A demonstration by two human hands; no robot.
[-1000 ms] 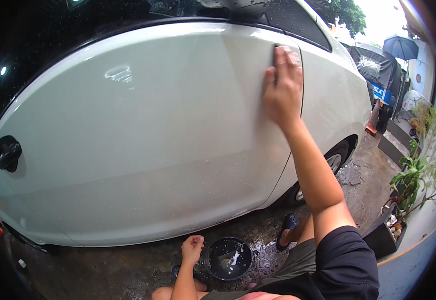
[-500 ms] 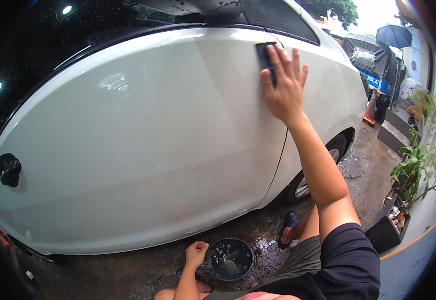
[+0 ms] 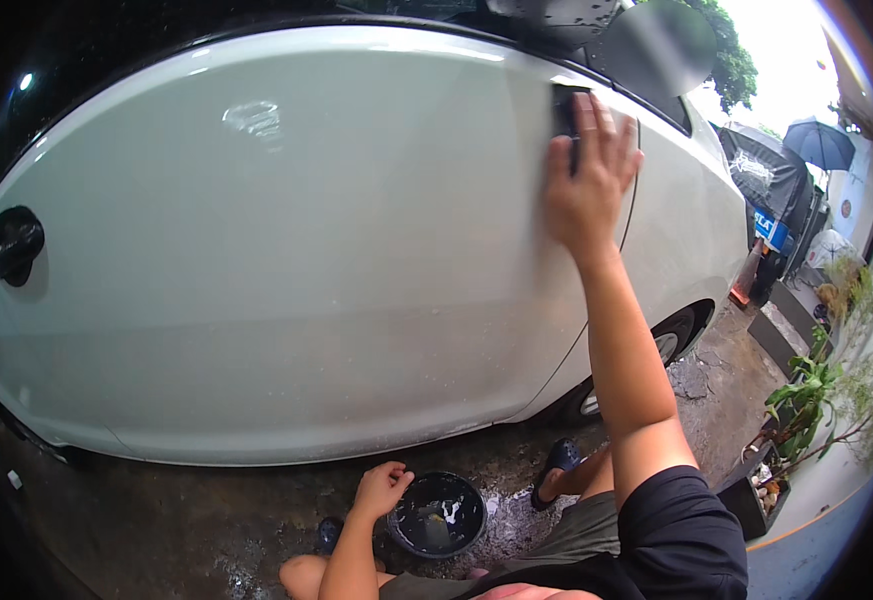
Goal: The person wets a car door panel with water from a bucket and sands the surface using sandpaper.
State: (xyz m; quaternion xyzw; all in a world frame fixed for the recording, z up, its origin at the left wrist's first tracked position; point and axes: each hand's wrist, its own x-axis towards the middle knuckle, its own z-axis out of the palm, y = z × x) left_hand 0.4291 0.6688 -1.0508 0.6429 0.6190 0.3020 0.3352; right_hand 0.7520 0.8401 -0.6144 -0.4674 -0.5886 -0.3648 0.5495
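Note:
My right hand [image 3: 588,180] reaches up to the white car door [image 3: 356,210], its fingers laid over a black sponge-like pad [image 3: 564,110] and pressing it to the panel. Much of the pad is hidden under the palm, so its exact kind is unclear. Low down, my left hand [image 3: 384,488] hangs with loosely curled fingers beside a round black bucket [image 3: 396,543]; nothing shows in it. Water with some foam and a dull yellowish patch is inside the bucket.
A black door handle [image 3: 16,245] juts out at the far left of the car. The car's wheel [image 3: 668,345] is at the right. Beyond it are a traffic cone [image 3: 746,280], a covered vehicle [image 3: 764,170] and a planter [image 3: 756,497] by the wall. The ground [image 3: 186,510] is wet.
My right hand and the pad have slid left across the door, away from the panel seam. The whole view has shifted somewhat. My left hand stays by the bucket.

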